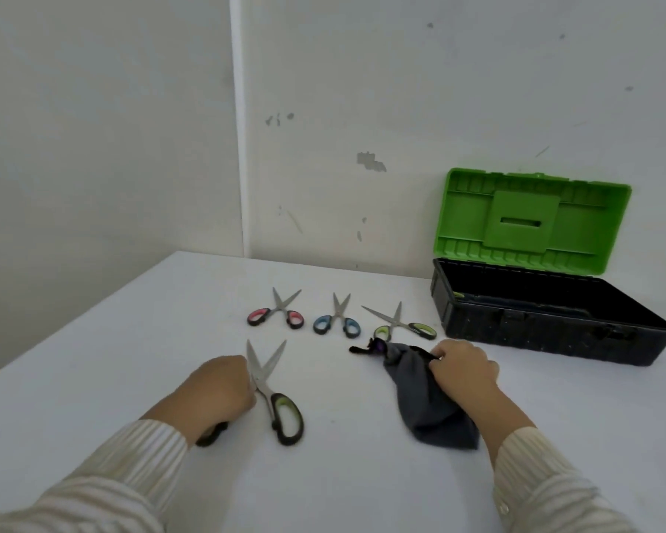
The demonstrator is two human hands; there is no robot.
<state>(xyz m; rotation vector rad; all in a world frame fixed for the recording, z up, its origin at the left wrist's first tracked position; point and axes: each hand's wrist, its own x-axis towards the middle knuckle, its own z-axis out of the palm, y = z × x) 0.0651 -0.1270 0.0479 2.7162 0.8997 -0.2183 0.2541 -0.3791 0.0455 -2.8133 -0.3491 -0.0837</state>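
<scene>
One scissors (265, 384) | tips away, handles near, blades splayed | left hand (220, 390) grips it | right hand (464, 369) clutches cloth (423, 409)

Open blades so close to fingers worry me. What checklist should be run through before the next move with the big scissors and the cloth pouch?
1. Blades of the large scissors closed: not ok, they are spread open, tips pointing away from the person.
2. Left hand has hold of them: ok, fingers curled at the pivot.
3. Right hand holds the grey pouch: ok, it grips the bunched neck.
4. Pouch mouth open: cannot tell.
5. Toolbox open: ok, green lid is up.
6. Row of three scissors out of the way: ok, beyond both hands.
</scene>
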